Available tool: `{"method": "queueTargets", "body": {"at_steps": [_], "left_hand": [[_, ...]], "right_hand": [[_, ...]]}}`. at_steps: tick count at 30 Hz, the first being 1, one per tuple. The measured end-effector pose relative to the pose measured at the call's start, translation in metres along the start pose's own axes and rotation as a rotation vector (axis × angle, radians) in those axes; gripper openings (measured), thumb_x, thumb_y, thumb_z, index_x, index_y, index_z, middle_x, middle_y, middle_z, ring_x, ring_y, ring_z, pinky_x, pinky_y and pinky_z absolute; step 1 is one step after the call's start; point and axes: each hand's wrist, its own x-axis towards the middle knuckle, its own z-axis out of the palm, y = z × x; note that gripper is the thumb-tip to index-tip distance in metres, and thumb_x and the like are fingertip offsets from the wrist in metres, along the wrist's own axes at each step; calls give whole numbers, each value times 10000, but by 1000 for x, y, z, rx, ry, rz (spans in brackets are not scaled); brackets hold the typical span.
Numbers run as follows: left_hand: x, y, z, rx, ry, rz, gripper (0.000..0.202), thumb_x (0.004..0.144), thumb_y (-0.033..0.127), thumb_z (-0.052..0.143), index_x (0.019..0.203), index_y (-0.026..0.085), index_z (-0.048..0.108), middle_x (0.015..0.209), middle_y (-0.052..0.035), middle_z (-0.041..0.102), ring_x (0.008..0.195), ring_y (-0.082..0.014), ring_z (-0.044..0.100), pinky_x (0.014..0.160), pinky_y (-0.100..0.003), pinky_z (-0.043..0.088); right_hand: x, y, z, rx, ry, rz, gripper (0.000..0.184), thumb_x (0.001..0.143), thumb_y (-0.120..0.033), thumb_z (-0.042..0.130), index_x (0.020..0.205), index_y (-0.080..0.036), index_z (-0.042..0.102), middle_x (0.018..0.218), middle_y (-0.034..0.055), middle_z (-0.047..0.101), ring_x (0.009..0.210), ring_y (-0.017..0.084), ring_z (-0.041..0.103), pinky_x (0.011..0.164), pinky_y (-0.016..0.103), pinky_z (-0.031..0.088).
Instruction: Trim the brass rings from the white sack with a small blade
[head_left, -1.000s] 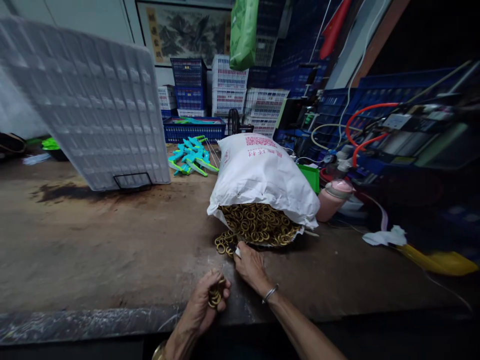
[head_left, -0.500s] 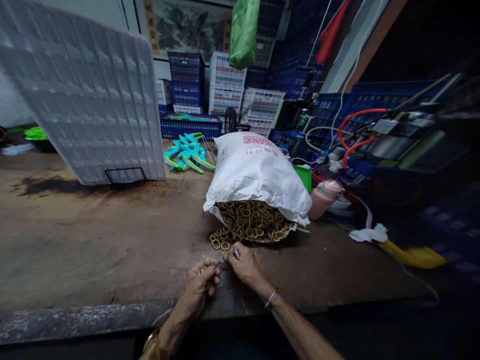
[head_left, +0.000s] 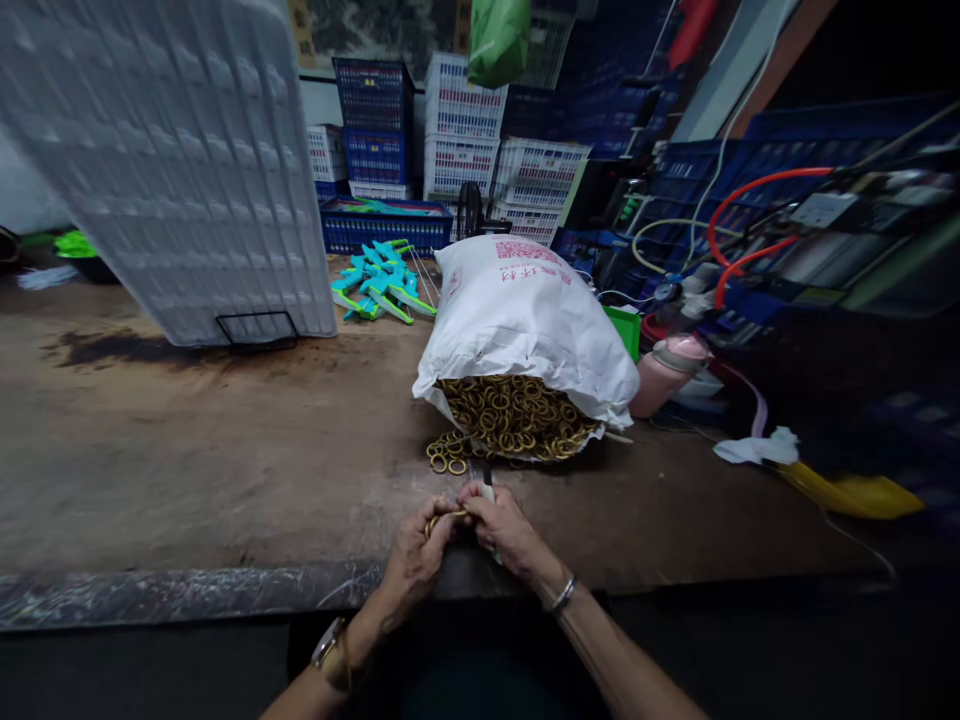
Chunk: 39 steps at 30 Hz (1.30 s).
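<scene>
My left hand [head_left: 416, 555] is closed around several brass-coloured rings [head_left: 430, 527]. My right hand [head_left: 506, 535] meets it at the fingertips; a ring is pinched between the two hands. A slim pale tool with a dark end [head_left: 487, 478] sticks up out of my right hand; its exact kind I cannot make out. Just beyond my hands, loose rings [head_left: 457, 466] lie on the wooden table [head_left: 225, 480]. They spill from the open mouth of a white woven sack [head_left: 525, 310], which lies on its side full of such rings.
A tall ribbed translucent panel [head_left: 187, 180] stands in a black wire holder [head_left: 259, 330] at left. Blue and green plastic parts [head_left: 382, 282] lie behind the sack. To its right are a pink bottle [head_left: 667, 372], hoses and a yellow strip [head_left: 855, 492]. Stacked crates [head_left: 463, 125] stand behind.
My right hand has drawn back from the loose rings and come together with my left. The tool's dark end now points up. The view has tilted down slightly.
</scene>
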Motion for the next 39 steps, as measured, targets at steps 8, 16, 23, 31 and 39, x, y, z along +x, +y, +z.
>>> {"method": "queueTargets", "body": {"at_steps": [8, 16, 23, 31, 39], "left_hand": [[0, 11, 3, -113, 65, -285, 283, 658, 433, 625, 684, 170, 521, 470, 79, 453, 342, -36, 295, 358, -170, 227], [-2, 15, 0, -216, -55, -401, 322, 686, 470, 616, 729, 159, 544, 518, 65, 475, 349, -26, 321, 330, -145, 219], [-5, 15, 4, -305, -70, -351, 328, 705, 462, 615, 739, 148, 526, 567, 56, 476, 376, -19, 313, 348, -142, 239], [-4, 12, 8, -194, 21, -328, 333, 679, 474, 618, 740, 178, 478, 550, 63, 506, 360, -31, 341, 336, -141, 255], [-10, 12, 8, -116, 33, -293, 321, 686, 471, 595, 661, 177, 469, 521, 59, 483, 367, -37, 341, 343, -147, 256]], "right_hand": [[2, 1, 1, -406, 136, -270, 212, 730, -362, 508, 631, -176, 497, 542, -54, 444, 529, 84, 394, 522, 197, 331], [0, 3, -2, -167, 18, -170, 276, 781, -418, 453, 629, -188, 451, 502, -65, 425, 427, 62, 322, 420, 182, 267], [-4, -2, -2, -222, 24, -156, 293, 822, -414, 365, 641, -196, 441, 524, -44, 445, 417, 72, 333, 415, 190, 273], [-12, 2, -6, -934, 81, -363, 197, 704, -117, 406, 817, -188, 552, 662, 10, 582, 611, 136, 515, 575, 220, 317], [-15, 1, -8, -1211, 13, -359, 299, 661, -72, 399, 904, -172, 542, 735, 46, 628, 651, 159, 555, 581, 245, 278]]}}
